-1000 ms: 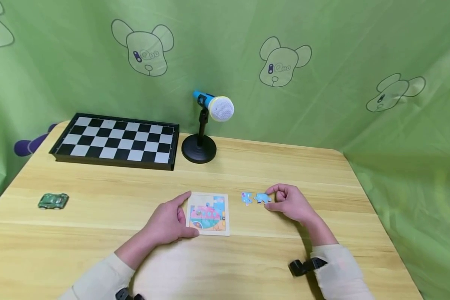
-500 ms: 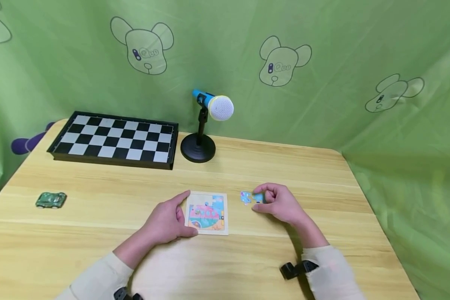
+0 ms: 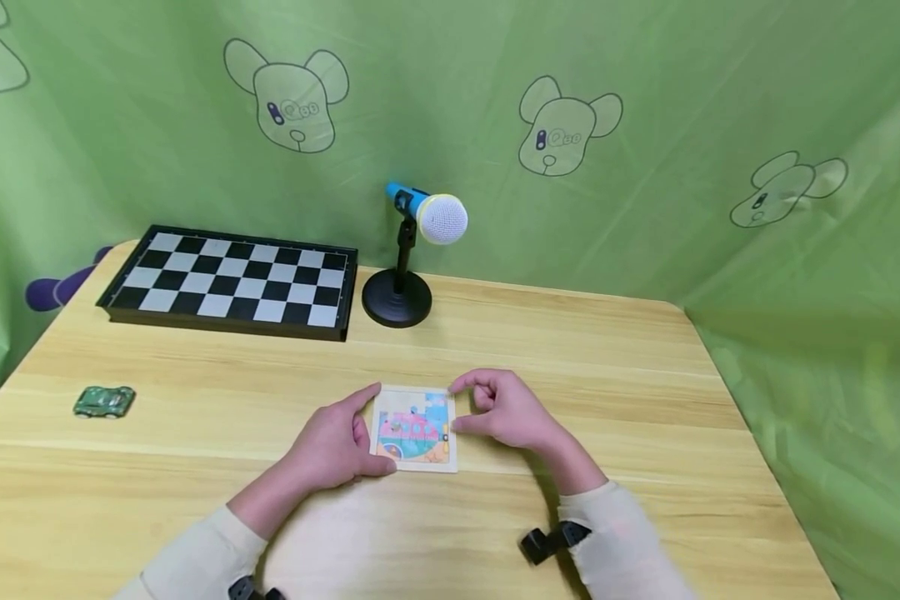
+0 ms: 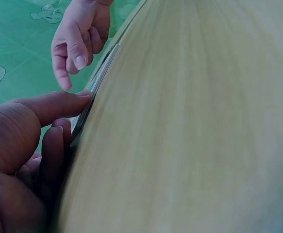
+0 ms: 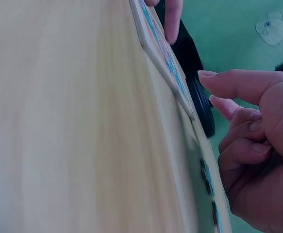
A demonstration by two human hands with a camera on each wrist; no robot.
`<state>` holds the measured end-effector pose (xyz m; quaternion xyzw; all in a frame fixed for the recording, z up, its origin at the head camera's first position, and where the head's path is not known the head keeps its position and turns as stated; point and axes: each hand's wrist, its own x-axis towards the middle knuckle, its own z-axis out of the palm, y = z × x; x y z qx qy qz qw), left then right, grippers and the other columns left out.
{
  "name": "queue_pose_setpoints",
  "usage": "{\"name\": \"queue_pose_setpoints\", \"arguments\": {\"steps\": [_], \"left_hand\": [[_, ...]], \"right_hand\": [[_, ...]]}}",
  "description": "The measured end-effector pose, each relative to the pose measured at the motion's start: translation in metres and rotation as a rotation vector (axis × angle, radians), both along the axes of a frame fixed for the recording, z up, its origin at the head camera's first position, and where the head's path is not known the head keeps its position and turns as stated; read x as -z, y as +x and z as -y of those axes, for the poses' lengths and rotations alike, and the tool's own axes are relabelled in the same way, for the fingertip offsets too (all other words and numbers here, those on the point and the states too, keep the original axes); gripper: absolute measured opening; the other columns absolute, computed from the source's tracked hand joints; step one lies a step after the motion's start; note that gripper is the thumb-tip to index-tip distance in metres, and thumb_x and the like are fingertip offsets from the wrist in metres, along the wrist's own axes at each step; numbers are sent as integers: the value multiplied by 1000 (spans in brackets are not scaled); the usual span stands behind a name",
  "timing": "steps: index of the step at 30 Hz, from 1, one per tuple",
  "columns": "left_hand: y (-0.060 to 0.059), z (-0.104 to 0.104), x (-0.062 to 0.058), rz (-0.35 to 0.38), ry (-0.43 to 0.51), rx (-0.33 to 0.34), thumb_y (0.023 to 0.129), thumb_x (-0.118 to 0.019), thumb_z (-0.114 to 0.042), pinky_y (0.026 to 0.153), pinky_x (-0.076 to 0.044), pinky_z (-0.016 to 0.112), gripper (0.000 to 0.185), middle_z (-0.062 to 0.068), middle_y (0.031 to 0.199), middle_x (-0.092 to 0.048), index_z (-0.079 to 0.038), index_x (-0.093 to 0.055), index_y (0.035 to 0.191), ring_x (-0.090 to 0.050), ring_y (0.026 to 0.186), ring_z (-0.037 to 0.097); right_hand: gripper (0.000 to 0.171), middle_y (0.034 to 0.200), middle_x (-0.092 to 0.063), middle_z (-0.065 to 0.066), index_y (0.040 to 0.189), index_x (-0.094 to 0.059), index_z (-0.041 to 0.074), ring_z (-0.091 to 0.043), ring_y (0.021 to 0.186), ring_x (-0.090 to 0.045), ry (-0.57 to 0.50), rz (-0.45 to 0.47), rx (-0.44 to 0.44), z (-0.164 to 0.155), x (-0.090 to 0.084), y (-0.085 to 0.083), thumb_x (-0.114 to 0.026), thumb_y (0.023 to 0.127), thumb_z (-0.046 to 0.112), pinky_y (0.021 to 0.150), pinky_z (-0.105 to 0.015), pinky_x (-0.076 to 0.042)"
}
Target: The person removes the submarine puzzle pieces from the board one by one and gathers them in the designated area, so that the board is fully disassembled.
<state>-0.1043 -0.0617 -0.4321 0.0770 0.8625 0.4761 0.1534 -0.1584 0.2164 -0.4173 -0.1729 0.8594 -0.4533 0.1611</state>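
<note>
A small square jigsaw puzzle [image 3: 420, 447] with a pink and blue picture in a pale frame lies on the table in the head view. Its upper part shows a bare pale area. My left hand [image 3: 333, 443] holds its left side, index finger at the far corner and thumb at the near one. At the right edge is my right hand [image 3: 513, 414], thumb and index finger spread apart with nothing between them, the other fingers curled. Two loose puzzle pieces [image 5: 207, 177] lie beside the frame in the right wrist view; in the head view the right hand hides them.
A black-and-white checkered board [image 3: 232, 279] stands at the back left. Beside it is a blue toy microphone [image 3: 441, 218] on a black round stand [image 3: 396, 298]. A green toy car [image 3: 105, 402] sits at the left. A green curtain [image 3: 450, 100] hangs behind the table [image 3: 607, 350].
My right hand has moved left from the loose pieces, which it was touching, to the puzzle's right edge. My left hand has stayed on the puzzle.
</note>
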Motion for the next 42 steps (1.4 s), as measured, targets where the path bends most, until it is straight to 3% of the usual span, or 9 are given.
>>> {"name": "queue_pose_setpoints", "arguments": {"steps": [8,15,30,36,42], "left_hand": [[-1,1,0,-1,-3,3,64,-96,-21,51,-41,32,108,2,65,-57,-6,-37,153,-54,54,19],[-2,1,0,-20,-6,11,63,-96,-22,54,-42,32,108,1,64,-57,-5,-38,153,-54,54,17],[-2,1,-1,-17,2,14,63,-96,-22,51,-42,31,108,1,63,-57,-5,-38,153,-54,53,17],[-3,1,0,-28,-5,15,63,-96,-22,53,-42,32,109,0,64,-57,-4,-37,153,-54,54,17],[-1,1,1,-24,16,19,63,-96,-21,51,-42,31,108,1,63,-57,-3,-37,153,-54,53,17]], "right_hand": [[35,59,-31,3,108,-72,12,-13,55,-30,11,-11,-84,18,0,1,-88,77,15,70,-28,-38],[32,57,-33,7,107,-72,15,-9,53,-30,104,-22,-136,26,1,1,-87,79,17,75,-29,-44],[29,58,-31,5,101,-72,16,-11,53,-30,93,-12,-117,30,-2,1,-87,78,10,74,-29,-41],[36,58,-31,4,109,-71,13,-13,54,-30,90,-38,-103,30,-10,-2,-88,77,11,68,-29,-38],[39,60,-34,3,112,-69,15,-11,55,-33,177,-36,-114,29,-9,-7,-88,77,15,68,-30,-39]]}}
